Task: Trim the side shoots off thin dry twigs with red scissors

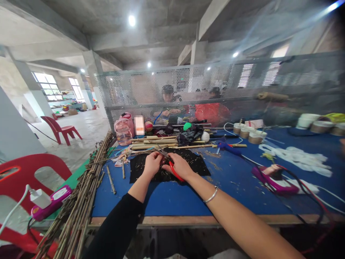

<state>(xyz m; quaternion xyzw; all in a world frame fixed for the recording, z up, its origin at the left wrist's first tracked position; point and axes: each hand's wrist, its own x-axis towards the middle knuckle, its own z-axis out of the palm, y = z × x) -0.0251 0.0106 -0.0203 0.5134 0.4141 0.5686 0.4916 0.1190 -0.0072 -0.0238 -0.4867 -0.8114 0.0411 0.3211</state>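
Partway thru, by our guess

Our R hand [180, 165] is wrapped round red-handled shears [176, 173]; L hand [152, 164] curled just beside, can't tell if it's pinching anything. Both over blk cloth [198, 164], mid-table. Done, prob: some cutting, w/ clippings [139, 166] on cloth. Left, prob: long stem bundle [81, 201].

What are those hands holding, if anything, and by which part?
The right hand holds red-handled scissors by the handles. The left hand is near the blades; whether it pinches something small cannot be told.
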